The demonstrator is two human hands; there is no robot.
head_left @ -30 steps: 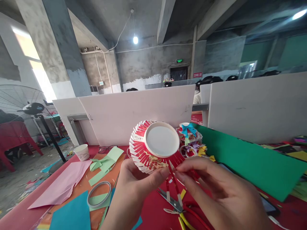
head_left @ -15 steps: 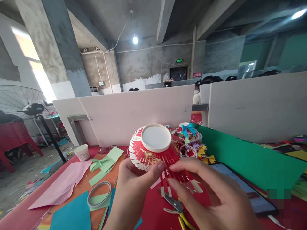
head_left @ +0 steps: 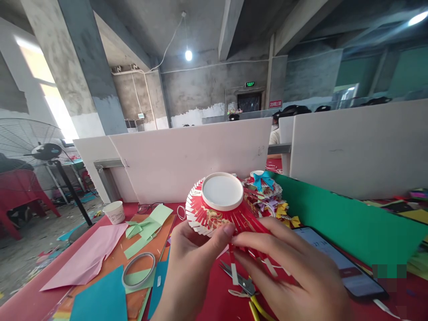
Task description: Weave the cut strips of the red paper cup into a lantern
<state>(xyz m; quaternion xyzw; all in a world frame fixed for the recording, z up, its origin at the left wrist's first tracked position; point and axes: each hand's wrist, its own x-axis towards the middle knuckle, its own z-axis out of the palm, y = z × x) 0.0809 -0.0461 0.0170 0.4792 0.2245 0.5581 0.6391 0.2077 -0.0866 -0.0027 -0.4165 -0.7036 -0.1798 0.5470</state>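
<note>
I've shifted the red cup point(head_left: 216, 215) rightward, left hand point(head_left: 194, 254) pinching it, right hand point(head_left: 297, 267) narrow-fingered, hold unclear; paper cup point(head_left: 113, 213) near table's point(head_left: 214, 298) far-left corner.

Cut paper cup point(head_left: 214, 216): red sides with gold print, white strip ends, white base point(head_left: 222, 191). Tablecloth point(head_left: 217, 303) red, scissors handles point(head_left: 257, 308) yellow, bow point(head_left: 263, 180) bright blue, large board point(head_left: 321, 218) deep green. At left, one sheet point(head_left: 87, 258) plain pink, another sheet point(head_left: 100, 296) plain blue, folded paper point(head_left: 157, 223) pale green, drinking cup point(head_left: 114, 213) white with faint print.
</note>
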